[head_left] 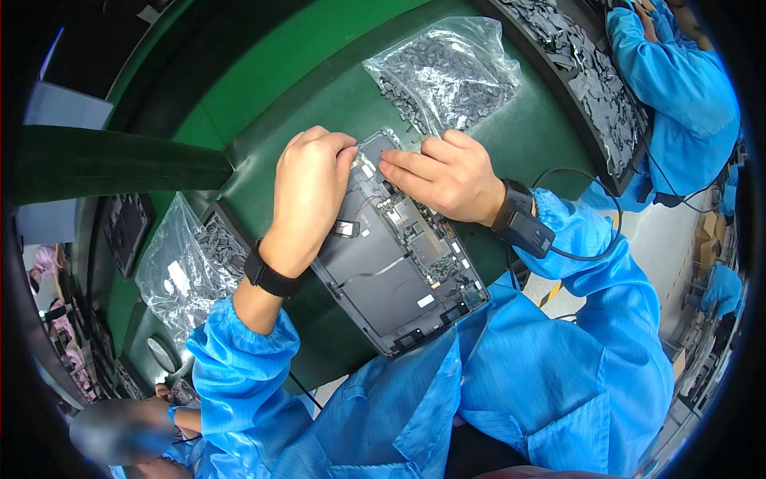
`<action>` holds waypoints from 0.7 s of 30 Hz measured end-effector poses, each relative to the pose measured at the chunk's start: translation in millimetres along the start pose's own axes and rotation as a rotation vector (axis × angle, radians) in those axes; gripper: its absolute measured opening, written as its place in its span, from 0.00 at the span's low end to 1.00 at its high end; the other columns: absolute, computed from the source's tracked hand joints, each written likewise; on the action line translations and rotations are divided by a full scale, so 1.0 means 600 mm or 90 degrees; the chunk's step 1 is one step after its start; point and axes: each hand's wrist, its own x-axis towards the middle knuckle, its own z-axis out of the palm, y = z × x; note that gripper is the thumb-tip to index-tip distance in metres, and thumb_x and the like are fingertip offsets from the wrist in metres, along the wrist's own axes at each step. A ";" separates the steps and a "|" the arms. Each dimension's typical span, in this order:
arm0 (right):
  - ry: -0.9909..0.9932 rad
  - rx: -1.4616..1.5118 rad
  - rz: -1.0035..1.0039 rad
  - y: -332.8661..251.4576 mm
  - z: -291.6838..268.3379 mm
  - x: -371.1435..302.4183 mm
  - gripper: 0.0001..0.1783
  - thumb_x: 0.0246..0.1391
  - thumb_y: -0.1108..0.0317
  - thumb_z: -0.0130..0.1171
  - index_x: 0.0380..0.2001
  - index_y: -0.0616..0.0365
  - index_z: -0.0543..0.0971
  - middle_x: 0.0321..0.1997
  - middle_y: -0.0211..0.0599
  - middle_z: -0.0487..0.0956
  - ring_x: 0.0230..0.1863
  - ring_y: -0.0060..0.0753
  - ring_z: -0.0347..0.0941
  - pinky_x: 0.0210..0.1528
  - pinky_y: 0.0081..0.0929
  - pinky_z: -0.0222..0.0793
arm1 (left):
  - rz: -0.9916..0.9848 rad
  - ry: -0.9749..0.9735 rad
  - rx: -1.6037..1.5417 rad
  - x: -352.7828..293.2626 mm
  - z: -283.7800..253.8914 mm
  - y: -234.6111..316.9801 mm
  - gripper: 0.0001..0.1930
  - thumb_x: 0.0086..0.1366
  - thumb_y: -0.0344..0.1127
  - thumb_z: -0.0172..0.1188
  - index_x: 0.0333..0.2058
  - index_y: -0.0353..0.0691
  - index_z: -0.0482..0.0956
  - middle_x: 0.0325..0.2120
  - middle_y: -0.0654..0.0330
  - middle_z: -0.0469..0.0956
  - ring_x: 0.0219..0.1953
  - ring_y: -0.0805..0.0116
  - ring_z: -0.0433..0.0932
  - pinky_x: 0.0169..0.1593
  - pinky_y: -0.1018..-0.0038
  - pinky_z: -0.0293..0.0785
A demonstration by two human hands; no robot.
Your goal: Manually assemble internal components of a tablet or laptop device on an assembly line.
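A dark grey tablet-like housing lies tilted on the green bench, its inside facing up. It holds a green circuit board, thin cables and small white labels. At its far end my left hand is closed, thumb and forefinger together by the corner; anything between them is too small to make out. Across from it, my right hand reaches in from the right, its fingertips pressed together over the housing's far end. What they grip, if anything, is hidden. A small black-and-silver part sits inside the housing beside my left wrist.
Beyond my hands rests a clear plastic bag of small dark pieces. Another clear bag lies at left, beside a tray of dark pieces. A long black tray stands at right, near a person in blue. My right wrist device trails a cable.
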 end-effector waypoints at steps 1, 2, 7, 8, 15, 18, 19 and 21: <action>-0.012 -0.016 0.012 -0.001 0.000 -0.002 0.12 0.41 0.66 0.62 0.33 0.50 0.83 0.39 0.19 0.81 0.26 0.19 0.66 0.26 0.23 0.57 | 0.002 -0.006 0.002 0.001 0.000 -0.001 0.06 0.57 0.27 0.62 0.33 0.32 0.83 0.28 0.53 0.79 0.31 0.56 0.78 0.37 0.66 0.74; -0.012 -0.015 0.012 0.000 0.002 -0.004 0.12 0.41 0.66 0.62 0.33 0.50 0.83 0.39 0.19 0.81 0.26 0.19 0.66 0.26 0.23 0.57 | 0.001 -0.006 0.002 0.000 0.001 -0.002 0.06 0.57 0.27 0.62 0.33 0.32 0.83 0.28 0.53 0.79 0.31 0.56 0.78 0.37 0.66 0.74; 0.003 0.012 0.061 -0.002 0.006 -0.009 0.12 0.41 0.66 0.62 0.33 0.48 0.84 0.41 0.18 0.82 0.22 0.17 0.65 0.26 0.23 0.57 | 0.044 0.010 0.017 0.003 0.005 -0.006 0.06 0.56 0.26 0.63 0.33 0.33 0.83 0.26 0.53 0.77 0.30 0.56 0.77 0.35 0.66 0.73; 0.002 0.013 0.062 -0.003 0.007 -0.007 0.12 0.41 0.66 0.62 0.33 0.48 0.84 0.41 0.18 0.82 0.22 0.17 0.65 0.26 0.23 0.57 | 0.044 0.009 0.017 0.003 0.005 -0.007 0.06 0.56 0.26 0.63 0.33 0.33 0.83 0.26 0.53 0.77 0.30 0.56 0.77 0.35 0.66 0.73; -0.069 0.028 0.025 0.002 0.000 0.002 0.11 0.45 0.68 0.63 0.35 0.49 0.84 0.45 0.21 0.83 0.19 0.16 0.65 0.23 0.20 0.56 | 0.045 0.000 0.007 0.003 0.002 -0.008 0.06 0.56 0.26 0.63 0.32 0.33 0.83 0.26 0.53 0.77 0.30 0.56 0.77 0.36 0.66 0.73; -0.110 0.037 -0.022 0.016 0.002 0.004 0.12 0.44 0.68 0.62 0.35 0.50 0.84 0.47 0.22 0.83 0.20 0.16 0.66 0.24 0.20 0.58 | 0.052 0.009 0.016 0.002 0.007 -0.006 0.06 0.55 0.26 0.63 0.33 0.33 0.83 0.26 0.53 0.76 0.30 0.55 0.77 0.36 0.65 0.73; -0.112 0.029 -0.059 0.018 0.004 0.003 0.12 0.44 0.68 0.62 0.36 0.50 0.84 0.48 0.22 0.82 0.20 0.16 0.67 0.24 0.20 0.59 | 0.057 0.016 0.016 0.002 0.008 -0.006 0.06 0.55 0.26 0.63 0.33 0.34 0.83 0.25 0.54 0.76 0.30 0.55 0.76 0.35 0.65 0.72; -0.100 0.033 -0.058 0.018 0.006 0.000 0.12 0.44 0.68 0.62 0.36 0.50 0.84 0.49 0.22 0.82 0.20 0.16 0.67 0.24 0.20 0.60 | 0.065 0.017 0.022 0.001 0.008 -0.004 0.06 0.55 0.25 0.63 0.33 0.34 0.83 0.25 0.53 0.75 0.30 0.55 0.76 0.35 0.65 0.72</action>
